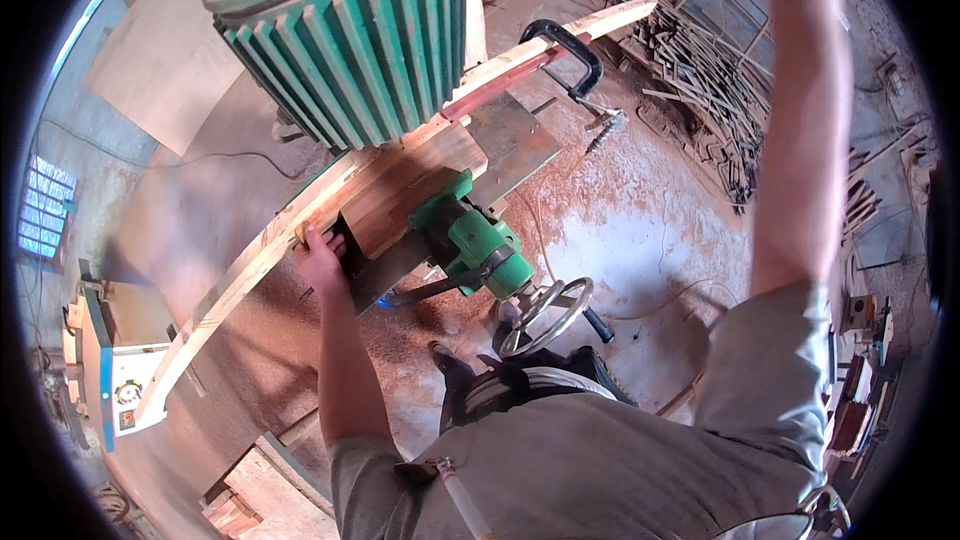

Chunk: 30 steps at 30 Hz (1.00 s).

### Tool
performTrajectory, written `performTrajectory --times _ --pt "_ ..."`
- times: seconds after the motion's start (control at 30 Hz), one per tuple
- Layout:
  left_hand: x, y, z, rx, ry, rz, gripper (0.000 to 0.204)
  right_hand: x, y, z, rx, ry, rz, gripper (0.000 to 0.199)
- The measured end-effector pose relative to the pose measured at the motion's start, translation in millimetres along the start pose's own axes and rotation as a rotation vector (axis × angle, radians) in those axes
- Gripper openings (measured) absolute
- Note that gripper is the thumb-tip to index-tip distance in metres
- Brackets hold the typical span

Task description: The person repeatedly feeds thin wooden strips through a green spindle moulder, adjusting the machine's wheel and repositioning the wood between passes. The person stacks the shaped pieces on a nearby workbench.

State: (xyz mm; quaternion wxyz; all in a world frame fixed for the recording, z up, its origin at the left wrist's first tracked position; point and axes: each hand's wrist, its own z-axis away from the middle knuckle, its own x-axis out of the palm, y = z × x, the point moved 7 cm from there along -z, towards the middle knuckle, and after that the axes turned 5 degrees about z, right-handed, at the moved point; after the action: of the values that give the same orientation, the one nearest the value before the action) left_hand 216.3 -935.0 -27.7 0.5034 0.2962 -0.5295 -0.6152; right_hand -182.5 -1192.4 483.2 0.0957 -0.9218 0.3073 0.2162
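Note:
A long pale wooden beam (243, 262) lies slantwise across a green machine, bowed by the lens. My left hand (320, 256) grips its near edge left of the machine table, thumb and fingers closed against the wood. Beside that hand a brown wooden block (402, 202) sits against the beam. My right arm (795, 140) reaches up past the top edge; its hand is smeared and mostly cut off, so its fingers cannot be read. A black C-clamp (592, 68) holds the beam's far part to a reddish strip (520, 73).
The ribbed green motor housing (345, 35) hangs over the beam and hides part of it. A metal handwheel (560, 318) stands just before my body. Wood offcuts (700, 80) heap up at the far right. Under the beam's left end is a box with a dial (127, 393).

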Motion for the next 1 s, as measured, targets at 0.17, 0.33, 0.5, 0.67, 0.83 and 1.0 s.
performTrajectory --times 0.17,0.33,0.5,0.67,0.83,1.0 --pt "-13 -7 -5 0.026 0.044 -0.016 0.031 161 -203 236 0.178 -1.131 -0.825 0.058" --pt "-13 4 -2 0.216 0.051 -0.118 0.031 187 -279 323 0.002 -1.541 -0.838 0.044" --pt "-18 -1 4 -0.009 0.1 -0.072 0.034 197 -111 337 1.378 -0.842 -2.037 0.035" --pt "-6 -3 -2 -0.227 0.003 0.178 0.035 206 43 463 1.079 -0.846 -0.612 0.044" --pt "-49 -8 -16 -0.27 0.084 0.347 0.029 159 2 401 1.14 -0.684 -0.737 0.034" --pt "-177 28 -55 -0.122 0.027 0.451 0.016 153 -69 352 1.045 -0.667 -0.868 0.023"
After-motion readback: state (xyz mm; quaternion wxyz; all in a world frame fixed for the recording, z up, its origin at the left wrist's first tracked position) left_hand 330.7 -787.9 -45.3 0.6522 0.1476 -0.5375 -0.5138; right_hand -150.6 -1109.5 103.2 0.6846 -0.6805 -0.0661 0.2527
